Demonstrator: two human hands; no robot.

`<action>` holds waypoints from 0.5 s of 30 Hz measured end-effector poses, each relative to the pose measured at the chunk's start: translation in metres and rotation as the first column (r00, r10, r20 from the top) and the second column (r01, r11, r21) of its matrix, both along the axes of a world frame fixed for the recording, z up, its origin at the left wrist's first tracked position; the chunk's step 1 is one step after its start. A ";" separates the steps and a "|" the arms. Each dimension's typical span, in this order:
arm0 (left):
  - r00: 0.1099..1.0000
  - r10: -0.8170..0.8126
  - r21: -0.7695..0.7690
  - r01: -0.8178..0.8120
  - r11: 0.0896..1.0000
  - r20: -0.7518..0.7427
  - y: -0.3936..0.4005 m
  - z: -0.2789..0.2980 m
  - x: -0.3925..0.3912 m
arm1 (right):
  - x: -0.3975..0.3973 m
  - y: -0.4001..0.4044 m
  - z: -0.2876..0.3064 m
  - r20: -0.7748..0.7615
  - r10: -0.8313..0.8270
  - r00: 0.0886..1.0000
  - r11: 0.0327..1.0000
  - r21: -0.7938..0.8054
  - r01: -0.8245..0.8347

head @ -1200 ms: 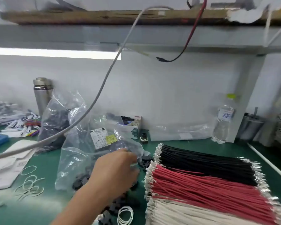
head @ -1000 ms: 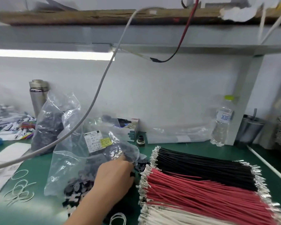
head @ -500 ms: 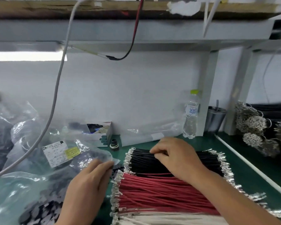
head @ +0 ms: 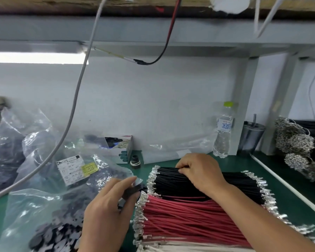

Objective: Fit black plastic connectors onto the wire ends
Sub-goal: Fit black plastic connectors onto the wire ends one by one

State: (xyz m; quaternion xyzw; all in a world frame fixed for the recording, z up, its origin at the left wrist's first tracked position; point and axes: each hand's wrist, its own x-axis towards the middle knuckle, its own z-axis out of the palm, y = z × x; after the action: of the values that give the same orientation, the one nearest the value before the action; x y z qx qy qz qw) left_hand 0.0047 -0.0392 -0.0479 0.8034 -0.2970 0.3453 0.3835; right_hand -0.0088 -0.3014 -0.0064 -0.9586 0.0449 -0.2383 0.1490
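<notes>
Three flat bundles of wires with metal terminals lie on the green bench: black wires [head: 173, 184] at the back, red wires [head: 189, 219] in the middle, white wires [head: 185, 249] at the bottom edge. My right hand [head: 200, 171] rests on the black bundle, its curled fingertips pinching black wires near their left ends. My left hand [head: 107, 213] hovers by the left terminals of the bundles and pinches a black connector [head: 132, 191] between thumb and fingers. A clear plastic bag [head: 40, 211] of black connectors lies to its left.
A second bag [head: 5, 151] of dark parts sits at far left. A small box [head: 121, 150], a black fitting [head: 135, 160], a water bottle [head: 223, 135] and a metal cup [head: 250, 139] line the back wall. A grey cable [head: 75, 106] hangs across. Tied wire bundles [head: 298, 146] lie at right.
My left hand came out of the connector bag and now sits by the wire ends. My right hand entered the view and settled on the black wires. The view swung right.
</notes>
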 end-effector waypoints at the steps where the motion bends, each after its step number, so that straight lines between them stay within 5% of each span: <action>1: 1.000 -0.012 -0.027 0.012 1.000 -0.017 0.000 0.001 -0.002 | -0.002 0.000 0.005 0.026 0.006 1.000 1.000 -0.001 -0.006; 4: 0.995 -0.083 -0.068 0.079 0.995 -0.052 0.000 0.007 -0.007 | -0.018 0.003 0.028 0.173 0.067 0.983 0.990 -0.138 -0.043; 8: 0.982 -0.150 -0.098 0.139 0.985 -0.117 -0.004 0.012 -0.015 | -0.059 0.010 0.045 0.532 0.167 0.830 0.950 -0.312 0.009; 15: 0.929 -0.333 -0.152 0.309 0.939 -0.164 -0.013 0.014 -0.028 | -0.112 0.035 -0.013 0.575 0.205 0.792 0.975 -0.193 -0.111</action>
State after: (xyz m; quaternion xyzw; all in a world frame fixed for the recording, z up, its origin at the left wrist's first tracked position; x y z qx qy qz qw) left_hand -0.0237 -0.0519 -0.0341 0.7474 -0.3653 0.2186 0.5101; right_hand -0.1213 -0.2662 -0.0192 -0.8453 -0.1020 -0.5143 0.1028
